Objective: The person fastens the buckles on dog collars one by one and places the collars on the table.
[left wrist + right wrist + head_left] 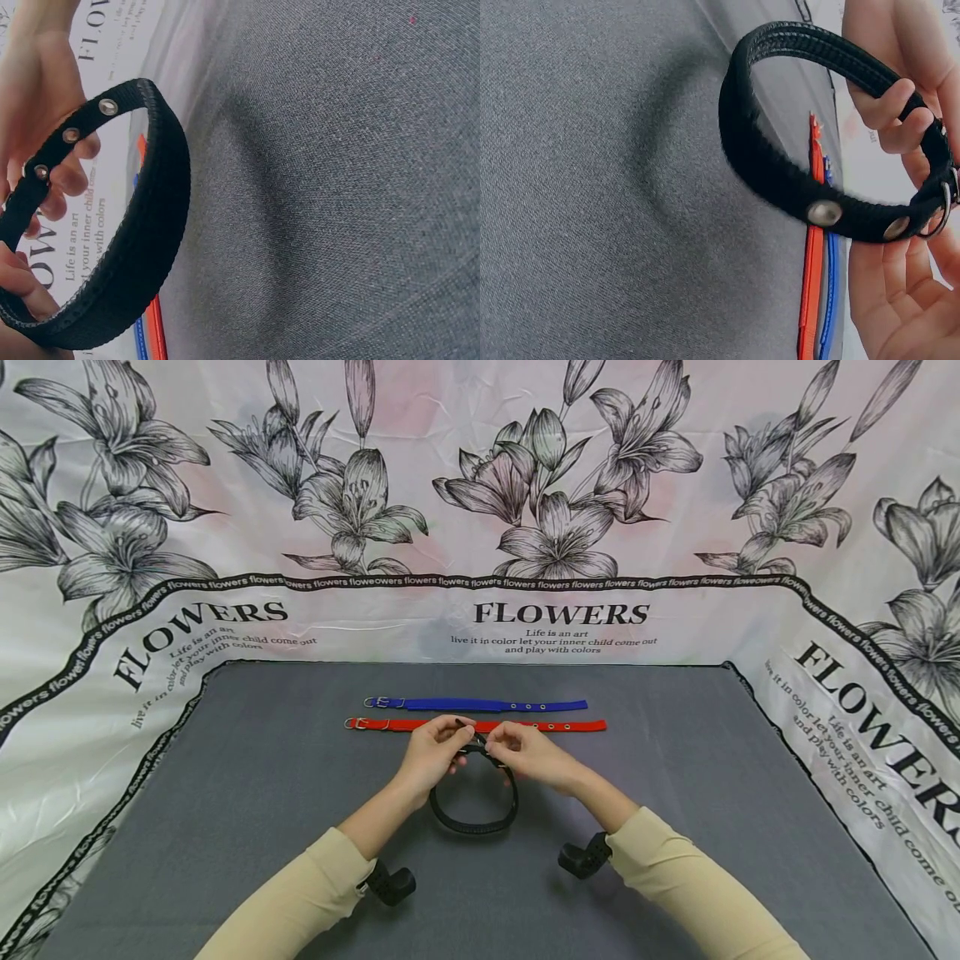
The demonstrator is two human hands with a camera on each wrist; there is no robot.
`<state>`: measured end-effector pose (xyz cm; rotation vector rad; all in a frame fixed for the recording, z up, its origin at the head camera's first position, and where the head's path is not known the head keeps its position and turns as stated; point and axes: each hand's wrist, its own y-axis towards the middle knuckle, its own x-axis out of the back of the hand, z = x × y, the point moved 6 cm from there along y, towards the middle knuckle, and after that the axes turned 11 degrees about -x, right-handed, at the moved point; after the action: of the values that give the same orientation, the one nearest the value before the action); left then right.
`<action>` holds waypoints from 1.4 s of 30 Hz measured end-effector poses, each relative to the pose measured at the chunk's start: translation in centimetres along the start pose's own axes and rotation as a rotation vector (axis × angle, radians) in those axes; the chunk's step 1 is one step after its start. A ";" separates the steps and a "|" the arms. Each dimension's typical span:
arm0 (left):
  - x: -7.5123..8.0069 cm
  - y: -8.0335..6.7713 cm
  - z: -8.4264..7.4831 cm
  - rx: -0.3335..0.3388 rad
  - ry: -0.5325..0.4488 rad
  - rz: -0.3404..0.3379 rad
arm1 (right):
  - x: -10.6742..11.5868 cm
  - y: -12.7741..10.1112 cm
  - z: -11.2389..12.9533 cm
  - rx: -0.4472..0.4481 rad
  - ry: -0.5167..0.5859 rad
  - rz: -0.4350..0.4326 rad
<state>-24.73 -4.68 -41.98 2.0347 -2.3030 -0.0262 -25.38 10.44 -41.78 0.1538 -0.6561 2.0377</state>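
Both hands hold a black collar [472, 828] that forms a closed loop above the grey cloth. The left hand [435, 750] pinches the top of the loop, and the right hand [534, 757] pinches the strap just beside it. Metal eyelets [824, 213] run along the band in the right wrist view. A metal ring [946, 214] shows near the fingers there, by the buckle area, which is partly cut off at the frame's edge. The fingertips hide how the strap end passes the buckle.
Behind the hands, a red collar [577, 726] and a blue collar [465, 704] lie flat, stretched out side by side. The grey cloth [262, 810] covers the table. A printed flower curtain [390, 627] stands at the back and sides.
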 end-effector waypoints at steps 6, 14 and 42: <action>0.0 0.1 0.0 -0.022 -0.006 -0.012 | 0.0 0.1 -0.2 -0.029 -0.016 0.043; -0.1 0.1 0.2 -0.010 -0.021 -0.039 | 0.2 -0.5 0.2 0.009 -0.035 0.053; -0.8 -0.4 0.5 0.040 0.106 0.030 | 0.1 -3.1 2.7 0.118 0.002 -0.073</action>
<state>-24.28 -3.95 -42.54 1.9687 -2.2870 0.1269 -23.23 10.40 -38.30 0.2416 -0.5217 2.0061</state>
